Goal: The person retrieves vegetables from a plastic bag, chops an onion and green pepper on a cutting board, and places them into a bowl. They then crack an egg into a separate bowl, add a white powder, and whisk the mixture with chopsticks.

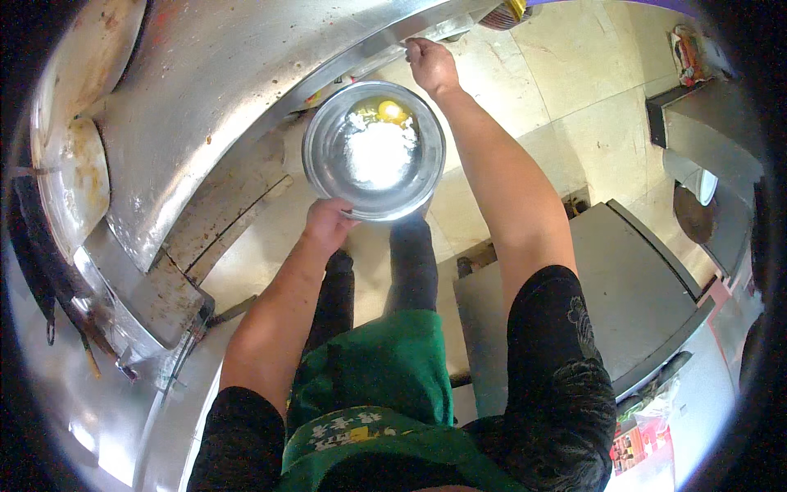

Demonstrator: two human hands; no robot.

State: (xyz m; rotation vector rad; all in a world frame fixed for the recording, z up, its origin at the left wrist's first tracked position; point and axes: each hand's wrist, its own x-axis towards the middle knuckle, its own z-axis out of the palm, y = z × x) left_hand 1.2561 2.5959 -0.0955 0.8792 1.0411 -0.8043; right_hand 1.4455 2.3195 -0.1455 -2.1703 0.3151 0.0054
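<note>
My left hand grips the near rim of a round metal bowl, its thumb over the edge. Inside the bowl lies a heap of white powder, strongly lit, with a yellow egg yolk and clear egg white at its far side. Beyond the bowl's upper right, my right hand is raised at the edge of the steel counter, its fingers curled. Whether those fingers hold or touch something there cannot be made out.
The steel counter curves along the left and top, with stained metal pans at far left. A grey cabinet top stands at right, near a red and white packet. Tiled floor shows beyond my right arm, with a metal unit at far right.
</note>
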